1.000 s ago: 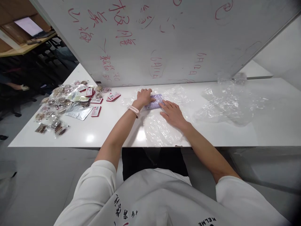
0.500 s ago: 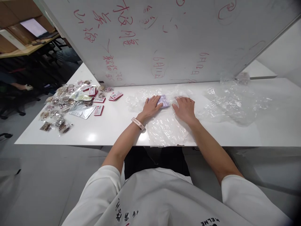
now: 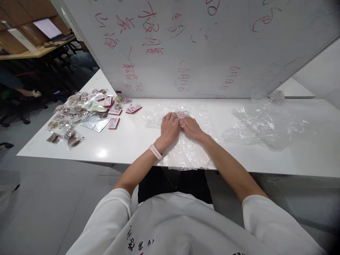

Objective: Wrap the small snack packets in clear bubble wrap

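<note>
A sheet of clear bubble wrap [image 3: 190, 154] lies on the white table in front of me and reaches its front edge. Both hands are close together on it. My left hand [image 3: 170, 128] presses down on the wrap with its fingers closed around the left side of a small bundle. On the other side, my right hand [image 3: 191, 128] has its fingers bent, gripping a fold of the wrap. Between the hands, a purplish flat packet [image 3: 182, 114] shows faintly through the plastic; most of it is hidden.
To the right lies a crumpled heap of clear plastic [image 3: 268, 124]. At the left are several small bagged items [image 3: 70, 113], a silver pouch [image 3: 95, 122] and red-and-white boxes [image 3: 114, 123]. A whiteboard [image 3: 170, 49] stands along the table's back. Another person's foot [image 3: 35, 93] shows far left.
My right hand has moved left to meet my left hand, bringing wrap over the purple packet, which was partly bare before. My view has shifted slightly.
</note>
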Tool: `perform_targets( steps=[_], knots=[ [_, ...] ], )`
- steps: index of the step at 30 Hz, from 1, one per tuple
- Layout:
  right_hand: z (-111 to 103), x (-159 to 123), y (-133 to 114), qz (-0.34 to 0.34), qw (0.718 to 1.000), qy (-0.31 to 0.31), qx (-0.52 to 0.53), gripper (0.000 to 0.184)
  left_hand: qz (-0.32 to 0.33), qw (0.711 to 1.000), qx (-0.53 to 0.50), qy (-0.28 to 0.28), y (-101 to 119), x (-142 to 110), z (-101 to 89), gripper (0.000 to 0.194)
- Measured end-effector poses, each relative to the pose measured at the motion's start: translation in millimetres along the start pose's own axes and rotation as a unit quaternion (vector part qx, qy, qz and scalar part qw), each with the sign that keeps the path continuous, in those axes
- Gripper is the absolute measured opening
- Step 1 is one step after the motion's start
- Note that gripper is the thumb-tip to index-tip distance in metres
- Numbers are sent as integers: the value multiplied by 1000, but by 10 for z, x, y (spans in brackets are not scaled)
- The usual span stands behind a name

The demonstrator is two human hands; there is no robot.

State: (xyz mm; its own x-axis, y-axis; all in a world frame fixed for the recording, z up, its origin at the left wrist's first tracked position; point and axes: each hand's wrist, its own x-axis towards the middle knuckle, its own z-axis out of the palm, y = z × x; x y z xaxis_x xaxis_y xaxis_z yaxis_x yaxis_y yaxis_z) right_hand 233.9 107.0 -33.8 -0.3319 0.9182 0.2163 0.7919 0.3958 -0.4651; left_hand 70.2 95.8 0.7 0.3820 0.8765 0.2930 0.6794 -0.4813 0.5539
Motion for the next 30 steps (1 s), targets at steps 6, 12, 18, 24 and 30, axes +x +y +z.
perform_targets(
  steps=[6,12,18,24,30],
  knots=[
    [14,-20,-31,-2,998,-29,-54,57,-299,826,-472,69,-142,-628,-451,22],
    [-14,-39,-103,10,998,-32,-58,57,-345,749,-559,88,-301,-201,-566,14],
    [19,-10,-101,16,997,-35,-66,49,-100,934,-336,-69,23,57,-290,61],
    [-137,-32,19,4,992,-25,126,38,95,971,-110,-188,-81,58,-248,84],
    [-304,-67,194,155,880,88,440,21,98,982,29,-159,-113,141,-186,72]
  ],
)
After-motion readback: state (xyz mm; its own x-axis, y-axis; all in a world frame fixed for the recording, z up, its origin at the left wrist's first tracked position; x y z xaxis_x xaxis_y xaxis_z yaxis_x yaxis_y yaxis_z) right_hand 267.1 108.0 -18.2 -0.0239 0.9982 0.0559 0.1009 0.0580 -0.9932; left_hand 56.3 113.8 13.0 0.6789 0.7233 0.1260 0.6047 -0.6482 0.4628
